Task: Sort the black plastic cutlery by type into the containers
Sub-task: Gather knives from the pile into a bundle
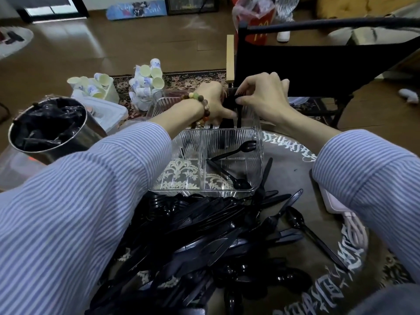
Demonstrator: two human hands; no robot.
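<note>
One wide-angle camera sits on my head, looking forward and down over my sleeves. The cutlery pile (200,242) on the bench (295,155) lies nearest, the clear container (204,160) beyond it, and the floor (113,42) stretches far off.

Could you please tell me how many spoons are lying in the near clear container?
2: one spoon leaning toward the far right corner, another spoon lying toward the near right corner of the near clear container.
</note>
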